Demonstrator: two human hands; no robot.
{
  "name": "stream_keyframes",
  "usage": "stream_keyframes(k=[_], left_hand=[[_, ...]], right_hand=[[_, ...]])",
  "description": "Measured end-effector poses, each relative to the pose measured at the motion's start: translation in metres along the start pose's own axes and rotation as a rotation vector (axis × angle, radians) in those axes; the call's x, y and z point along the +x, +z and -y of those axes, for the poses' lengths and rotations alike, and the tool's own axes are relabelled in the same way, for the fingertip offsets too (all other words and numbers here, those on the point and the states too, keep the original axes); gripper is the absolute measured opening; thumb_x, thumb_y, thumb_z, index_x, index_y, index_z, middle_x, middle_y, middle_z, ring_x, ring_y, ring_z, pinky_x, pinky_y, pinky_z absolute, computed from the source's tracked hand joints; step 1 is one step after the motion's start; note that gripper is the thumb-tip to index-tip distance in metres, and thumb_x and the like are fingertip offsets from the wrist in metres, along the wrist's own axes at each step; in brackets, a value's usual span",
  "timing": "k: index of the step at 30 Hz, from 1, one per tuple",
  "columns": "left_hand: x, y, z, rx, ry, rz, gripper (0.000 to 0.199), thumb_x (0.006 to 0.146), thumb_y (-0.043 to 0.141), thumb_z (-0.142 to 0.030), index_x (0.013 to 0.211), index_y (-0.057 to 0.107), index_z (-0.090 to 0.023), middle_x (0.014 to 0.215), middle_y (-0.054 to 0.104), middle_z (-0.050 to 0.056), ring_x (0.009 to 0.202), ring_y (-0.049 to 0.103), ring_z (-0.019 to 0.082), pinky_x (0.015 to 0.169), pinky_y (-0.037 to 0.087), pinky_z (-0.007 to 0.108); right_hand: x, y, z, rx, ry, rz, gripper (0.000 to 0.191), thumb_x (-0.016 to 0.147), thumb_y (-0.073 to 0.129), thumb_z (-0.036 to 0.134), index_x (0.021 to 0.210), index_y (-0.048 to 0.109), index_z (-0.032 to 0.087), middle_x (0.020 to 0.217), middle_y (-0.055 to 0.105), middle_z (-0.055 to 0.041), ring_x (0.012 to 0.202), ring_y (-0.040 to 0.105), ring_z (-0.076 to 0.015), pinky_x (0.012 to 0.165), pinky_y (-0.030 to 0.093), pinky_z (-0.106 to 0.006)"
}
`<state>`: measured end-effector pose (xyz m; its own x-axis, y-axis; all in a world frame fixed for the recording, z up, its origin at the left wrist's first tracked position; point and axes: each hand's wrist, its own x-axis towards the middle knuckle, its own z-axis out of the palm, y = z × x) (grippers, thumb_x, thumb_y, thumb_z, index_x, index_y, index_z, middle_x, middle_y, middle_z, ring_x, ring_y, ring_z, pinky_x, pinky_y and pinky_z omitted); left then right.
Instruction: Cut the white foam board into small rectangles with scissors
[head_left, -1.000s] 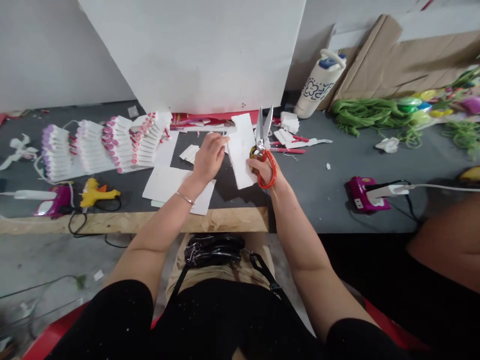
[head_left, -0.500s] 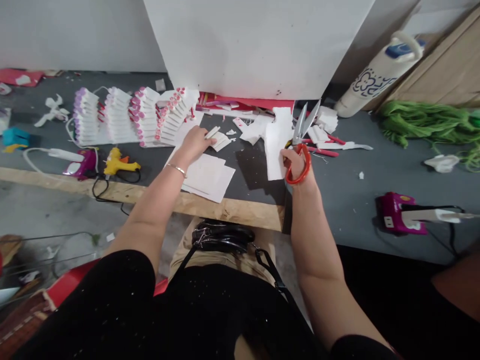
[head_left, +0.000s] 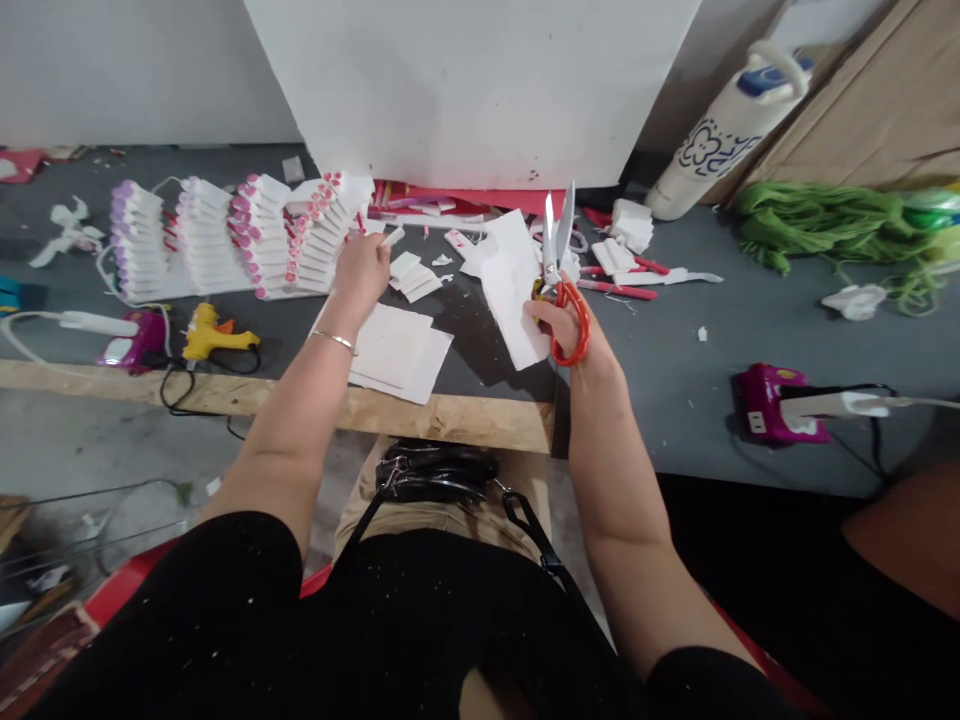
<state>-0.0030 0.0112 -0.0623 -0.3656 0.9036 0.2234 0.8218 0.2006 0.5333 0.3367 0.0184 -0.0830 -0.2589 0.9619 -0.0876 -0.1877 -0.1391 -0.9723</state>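
Note:
My left hand point(head_left: 363, 268) pinches a small pale strip point(head_left: 392, 237) just above several cut pale pieces point(head_left: 415, 277) on the dark table. In my right hand point(head_left: 561, 318) are red-handled scissors point(head_left: 572, 325) with the blades apart, pointing away from me. A long white paper piece point(head_left: 511, 290) lies against my right fingers; whether they grip it is unclear. White sheets point(head_left: 401, 350) lie near the table's front edge, below my left hand. Fans of white rolls with pink, purple and red tips point(head_left: 262, 235) stand left of my left hand.
A yellow glue gun point(head_left: 214, 333) and a purple power block point(head_left: 135, 340) sit at left. At right are a white bottle point(head_left: 720, 145), green strands point(head_left: 825, 220), red-handled tools point(head_left: 622, 290) and another purple block point(head_left: 776, 405). A person's arm point(head_left: 911, 540) shows at lower right.
My left hand has lifted the strip away from the cut pieces, slightly up and left. The scissors and right hand have shifted left, and the long white paper has tilted. The whole view has shifted slightly.

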Motion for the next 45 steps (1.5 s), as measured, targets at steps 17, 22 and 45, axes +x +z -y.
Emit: stream_keyframes(k=[17,22,45], left_hand=[[-0.085,-0.009,-0.013,-0.026,0.389,-0.217,0.013,0.092,0.061,-0.015,0.093,0.058,-0.028,0.129,0.078,0.008,0.13,0.069,0.03,0.118,0.052,0.053],[-0.108,0.001,-0.037,-0.191,0.3,-0.04,0.027,0.081,0.072,-0.013,0.09,0.05,-0.028,0.127,0.074,0.014,0.127,0.067,0.035,0.11,0.054,0.054],[-0.091,0.069,-0.099,-1.278,-0.283,0.481,0.041,0.075,0.095,-0.035,0.079,0.057,-0.023,0.081,0.067,-0.002,0.073,0.064,0.013,0.071,0.055,0.028]], right_hand=[[0.013,0.0,-0.011,0.045,0.006,-0.116,0.032,0.063,0.079,0.028,0.091,0.064,0.028,0.074,0.07,0.0041,0.065,0.069,-0.0186,0.059,0.059,-0.034],[0.013,0.006,-0.019,0.058,-0.002,-0.097,0.037,0.063,0.085,0.032,0.092,0.062,0.028,0.075,0.068,0.0055,0.065,0.068,-0.017,0.058,0.057,-0.031],[0.028,0.013,-0.032,0.129,-0.108,-0.294,0.058,0.065,0.097,0.056,0.103,0.059,0.032,0.092,0.068,0.0015,0.088,0.073,-0.0212,0.075,0.066,-0.037]])
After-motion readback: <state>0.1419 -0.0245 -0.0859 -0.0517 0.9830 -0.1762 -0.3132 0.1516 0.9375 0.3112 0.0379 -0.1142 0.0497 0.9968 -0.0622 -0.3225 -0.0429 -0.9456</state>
